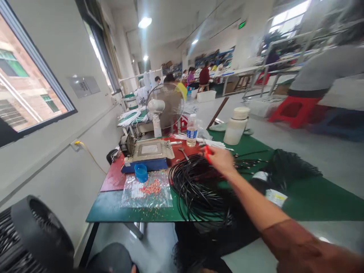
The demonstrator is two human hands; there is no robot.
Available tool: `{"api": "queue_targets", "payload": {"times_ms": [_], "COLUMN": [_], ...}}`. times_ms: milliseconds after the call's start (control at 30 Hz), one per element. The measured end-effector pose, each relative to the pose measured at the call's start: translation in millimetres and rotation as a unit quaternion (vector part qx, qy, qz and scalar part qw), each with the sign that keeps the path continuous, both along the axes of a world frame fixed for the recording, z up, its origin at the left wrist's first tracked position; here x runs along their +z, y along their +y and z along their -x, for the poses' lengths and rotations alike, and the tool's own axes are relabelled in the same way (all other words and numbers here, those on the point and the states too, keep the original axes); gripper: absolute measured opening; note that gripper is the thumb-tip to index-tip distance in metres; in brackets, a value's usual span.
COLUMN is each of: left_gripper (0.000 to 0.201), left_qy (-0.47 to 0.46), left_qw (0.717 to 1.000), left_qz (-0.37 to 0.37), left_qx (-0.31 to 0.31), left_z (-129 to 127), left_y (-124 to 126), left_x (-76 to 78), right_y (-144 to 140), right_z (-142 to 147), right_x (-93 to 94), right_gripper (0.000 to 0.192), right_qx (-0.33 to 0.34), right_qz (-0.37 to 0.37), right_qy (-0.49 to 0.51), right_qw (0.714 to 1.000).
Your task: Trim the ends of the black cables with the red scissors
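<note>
My right hand reaches out over the green table, its fingers closed on a small red-handled tool. Just below and left of it lies a big coil of black cable, with part of the cable hanging over the table's front edge. A loose bundle of black wires spreads to the right of the hand. My left hand is out of view.
A clear bag with small red pieces, a blue cap and a flat machine sit to the left. A water bottle, a white jar and a desk fan stand behind. A black fan is at the lower left. People work at far tables.
</note>
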State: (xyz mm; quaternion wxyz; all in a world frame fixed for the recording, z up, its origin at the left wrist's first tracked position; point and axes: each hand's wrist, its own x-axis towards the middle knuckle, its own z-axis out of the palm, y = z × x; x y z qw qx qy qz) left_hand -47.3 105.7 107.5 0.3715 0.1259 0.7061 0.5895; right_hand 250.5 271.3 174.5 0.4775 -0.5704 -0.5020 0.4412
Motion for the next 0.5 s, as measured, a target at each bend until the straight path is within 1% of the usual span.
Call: {"api": "queue_targets", "payload": {"times_ms": [33,67,100,133,167,200,233,267,300,333,367,400,433,500], "left_gripper": [0.02,0.021,0.024,0.028,0.029,0.028,0.026,0.023,0.019,0.017,0.017,0.017,0.018,0.02], "left_qy": [-0.028,-0.054,-0.081,-0.129,-0.189,-0.23,-0.261,-0.277,-0.278,-0.276,-0.272,-0.269,-0.267,-0.262], "left_qw": [1.0,0.998,0.996,0.989,0.976,0.965,0.955,0.95,0.95,0.952,0.953,0.954,0.955,0.958], "left_qz": [-0.003,-0.009,-0.018,-0.054,-0.096,-0.122,-0.141,-0.147,-0.14,-0.136,-0.133,-0.13,-0.126,-0.118], "left_qx": [0.012,0.025,0.037,0.044,0.044,0.04,0.03,0.018,0.007,-0.001,-0.004,-0.006,-0.008,-0.017], "left_z": [-6.9,-14.3,-21.6,-28.2,-33.7,-37.8,-40.7,-42.6,-43.8,-44.8,-45.5,-46.2,-46.9,-48.1], "left_y": [-32.1,-60.6,-84.0,-101.7,-113.7,-120.5,-123.3,-123.4,-122.0,-120.1,-118.6,-117.9,-118.1,-120.8], "left_x": [-17.8,-33.1,-45.6,-55.3,-62.3,-66.7,-68.8,-68.9,-67.7,-65.6,-63.2,-60.9,-59.2,-57.3], "right_y": [0.0,-0.6,-2.4,-5.9,-11.4,-19.1,-28.9,-40.6,-53.6,-67.5,-81.7,-95.9,-109.8,-135.7], "right_z": [-18.0,-33.7,-46.3,-55.0,-59.3,-58.8,-53.6,-43.9,-30.1,-13.0,6.4,27.2,48.2,87.5], "right_x": [1.6,1.4,-0.5,-4.0,-8.8,-14.4,-20.7,-27.3,-34.0,-40.7,-47.2,-53.8,-60.3,-73.0], "right_gripper": [0.028,0.029,0.029,0.027,0.027,0.028,0.029,0.029,0.028,0.029,0.03,0.03,0.029,0.032], "right_qx": [-0.026,-0.094,-0.147,-0.157,-0.153,-0.139,-0.111,-0.072,-0.011,0.067,0.146,0.216,0.286,0.368], "right_qz": [-0.003,-0.037,-0.059,-0.072,-0.078,-0.083,-0.097,-0.111,-0.129,-0.132,-0.126,-0.106,-0.072,0.001], "right_qy": [-0.048,-0.198,-0.338,-0.427,-0.48,-0.501,-0.492,-0.462,-0.408,-0.338,-0.271,-0.212,-0.163,-0.067], "right_qw": [0.999,0.975,0.928,0.888,0.86,0.85,0.858,0.877,0.904,0.929,0.943,0.947,0.942,0.928]}}
